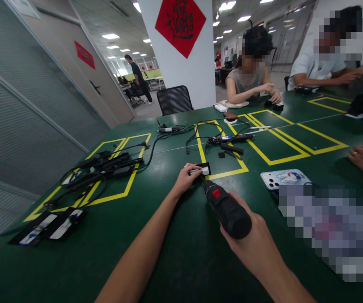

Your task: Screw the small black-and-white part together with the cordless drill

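Left fingers hold the block, probably light, stiff, best taken by its edges; right fingers grip the likely heavier driver, tip near left fingers.

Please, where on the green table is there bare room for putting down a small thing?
Bare green table lies between the left forearm and the black cables at left. Another free patch is the near end of the yellow-taped box beyond the phone. It is crowded around the pen-like tools, and around the left hand, small white piece and power driver.
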`<state>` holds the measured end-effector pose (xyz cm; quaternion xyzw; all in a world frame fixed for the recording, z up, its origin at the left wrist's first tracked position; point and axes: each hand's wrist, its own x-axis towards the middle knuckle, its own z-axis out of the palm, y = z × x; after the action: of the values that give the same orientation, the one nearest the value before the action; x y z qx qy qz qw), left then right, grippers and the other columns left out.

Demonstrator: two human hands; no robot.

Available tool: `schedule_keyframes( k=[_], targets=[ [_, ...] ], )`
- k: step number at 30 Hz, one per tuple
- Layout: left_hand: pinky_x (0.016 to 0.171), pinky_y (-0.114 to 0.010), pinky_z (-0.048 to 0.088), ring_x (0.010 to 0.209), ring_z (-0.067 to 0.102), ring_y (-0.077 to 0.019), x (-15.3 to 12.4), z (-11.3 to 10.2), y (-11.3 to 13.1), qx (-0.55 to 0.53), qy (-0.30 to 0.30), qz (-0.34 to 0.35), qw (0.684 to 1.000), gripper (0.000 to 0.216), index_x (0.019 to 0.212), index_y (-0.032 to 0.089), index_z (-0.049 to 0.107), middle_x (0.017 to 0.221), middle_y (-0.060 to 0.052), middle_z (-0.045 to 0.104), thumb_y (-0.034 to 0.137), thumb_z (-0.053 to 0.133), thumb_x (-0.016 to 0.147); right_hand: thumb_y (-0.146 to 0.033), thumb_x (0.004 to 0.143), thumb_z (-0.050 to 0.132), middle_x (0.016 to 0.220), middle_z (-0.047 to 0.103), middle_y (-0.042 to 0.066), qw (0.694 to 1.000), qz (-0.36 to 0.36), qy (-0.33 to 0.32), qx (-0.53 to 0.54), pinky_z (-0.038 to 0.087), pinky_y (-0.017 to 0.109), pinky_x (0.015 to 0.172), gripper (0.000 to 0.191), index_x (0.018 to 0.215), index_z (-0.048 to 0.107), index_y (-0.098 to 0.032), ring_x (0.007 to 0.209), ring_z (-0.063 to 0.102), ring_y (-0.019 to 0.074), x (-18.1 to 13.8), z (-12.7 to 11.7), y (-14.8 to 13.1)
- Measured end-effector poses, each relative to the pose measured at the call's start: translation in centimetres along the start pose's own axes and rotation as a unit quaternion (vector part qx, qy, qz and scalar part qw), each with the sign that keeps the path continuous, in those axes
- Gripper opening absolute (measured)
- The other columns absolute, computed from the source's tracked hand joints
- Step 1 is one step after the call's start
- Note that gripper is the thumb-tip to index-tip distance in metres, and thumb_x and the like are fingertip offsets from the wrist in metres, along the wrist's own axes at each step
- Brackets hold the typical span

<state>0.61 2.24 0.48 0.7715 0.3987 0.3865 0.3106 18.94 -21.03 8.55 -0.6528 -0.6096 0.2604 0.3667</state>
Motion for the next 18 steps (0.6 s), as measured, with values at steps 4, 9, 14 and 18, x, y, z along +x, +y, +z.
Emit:
schedule_keyframes(
  k=[4,9,14,18],
  targets=[
    [0.094,-0.036,0.045,0.102,0.059,-0.0219,-0.1,0.0,0.1,0.003,-0.002,0.008,1.0,0.022,0.098,0.022,0.072,0.101,-0.006,0.064,0.034,0.061,0.084,-0.012,0.073,0.058,0.12,0.064,0.004,0.997,-0.008,-0.048,0.066,0.048,0.038,0.092,0.069,0.138,0.037,-0.028,0.106,0.063,0.0233,0.7,-0.5,-0.2],
    [0.095,-0.037,0.045,0.104,0.058,-0.0221,-0.1,0.2,-0.2,0.008,0.004,0.015,1.0,0.021,0.097,0.022,0.071,0.102,-0.006,0.064,0.034,0.061,0.084,-0.009,0.076,0.055,0.124,0.062,0.002,0.991,-0.025,-0.066,0.112,0.046,0.034,0.096,0.065,0.136,0.04,-0.031,0.112,0.061,0.0192,0.2,-1.0,-0.9],
    [0.098,-0.039,0.043,0.109,0.057,-0.0231,-0.1,0.1,-0.3,0.007,-0.004,0.026,1.0,0.019,0.098,0.021,0.07,0.108,-0.007,0.061,0.03,0.062,0.082,-0.014,0.077,0.056,0.128,0.06,0.005,0.996,0.008,-0.074,0.042,0.048,0.039,0.095,0.073,0.143,0.031,-0.032,0.113,0.061,0.0237,-2.2,-2.0,-0.7],
    [0.105,-0.041,0.039,0.118,0.053,-0.0239,-0.4,-0.1,0.0,0.011,-0.014,0.026,0.999,0.025,0.103,0.023,0.068,0.123,-0.007,0.056,0.021,0.061,0.079,-0.019,0.08,0.054,0.127,0.06,0.008,0.995,0.046,-0.079,-0.044,0.051,0.045,0.087,0.067,0.142,0.032,-0.033,0.108,0.064,0.0296,-3.3,-1.8,0.1]
  ],
)
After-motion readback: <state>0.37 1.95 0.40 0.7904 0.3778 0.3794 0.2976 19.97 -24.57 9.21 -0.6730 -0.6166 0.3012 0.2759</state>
